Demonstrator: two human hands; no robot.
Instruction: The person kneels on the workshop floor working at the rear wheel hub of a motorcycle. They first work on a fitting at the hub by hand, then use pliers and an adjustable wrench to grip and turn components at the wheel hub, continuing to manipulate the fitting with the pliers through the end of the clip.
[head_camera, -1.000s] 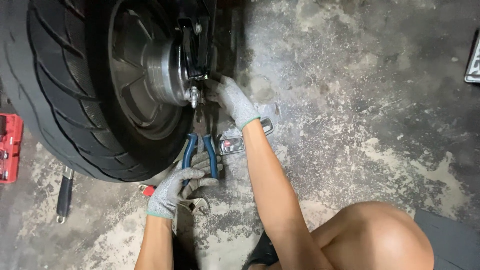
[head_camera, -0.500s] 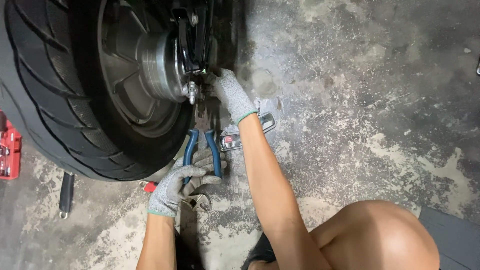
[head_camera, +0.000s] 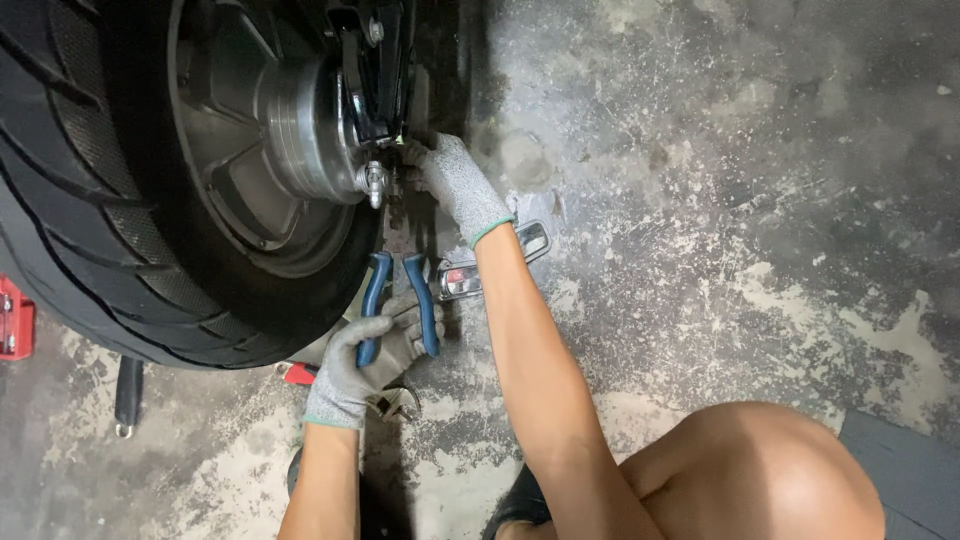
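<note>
Crouched close, the grey-gloved left hand (head_camera: 365, 365) grips blue-handled pliers (head_camera: 400, 300) just below the black rubber tyre (head_camera: 70, 200). The grey-gloved right hand (head_camera: 455, 180) pinches at the silver axle nut (head_camera: 375, 180); bare stained concrete floor (head_camera: 750, 200) spreads open to the right.

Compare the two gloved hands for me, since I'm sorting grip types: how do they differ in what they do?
The left hand is closed around the blue handles of pliers, low beside the tyre; the right hand holds no tool, its fingers touching the parts by the axle nut. The left hand sits nearer the camera, the right is stretched farther out, up at the hub. Both wear grey knit gloves.
</note>
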